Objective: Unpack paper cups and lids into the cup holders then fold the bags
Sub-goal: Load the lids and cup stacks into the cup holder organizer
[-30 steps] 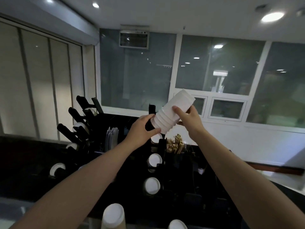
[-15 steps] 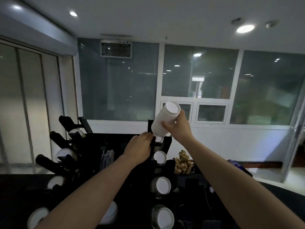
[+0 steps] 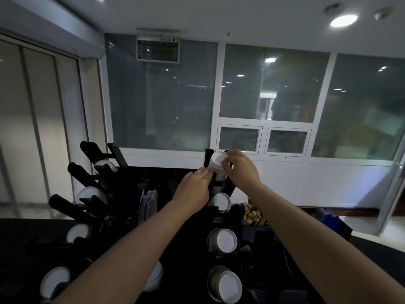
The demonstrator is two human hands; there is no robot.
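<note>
Looking down over a black cup holder rack [image 3: 230, 187], nearest slots showing white cup bottoms [image 3: 228, 285] at lower centre, with more of the same [image 3: 225, 240] one slot further up. Sitting off to the lower left, more white discs [image 3: 54, 281] in the angled tubes of a second black dispenser [image 3: 72, 207]. Reaching forward from the bottom edge, both bare forearms meeting at the rack's top slot. Resting against the left side of the slot, the left hand [image 3: 194, 191], fingers straight and lying together, tips touching the side of the white paper cup stack [image 3: 217, 166]. Curling over the stack from the right, the right hand [image 3: 241, 170], thumb and fingertips pinching the upturned base of the topmost cup. Standing nearly upright, the stack, its lower part sunk between the black uprights of the top slot, only the upper part showing. Lying just right of the rack, a bundle of brown wooden stirrers [image 3: 252, 213]; standing to the left, a row of pale flat packets [image 3: 150, 202], contents too dim to tell. Filling the far side, a white-framed window wall [image 3: 265, 119] with dark glass, and a ceiling lamp [image 3: 343, 20] glowing at upper right.
</note>
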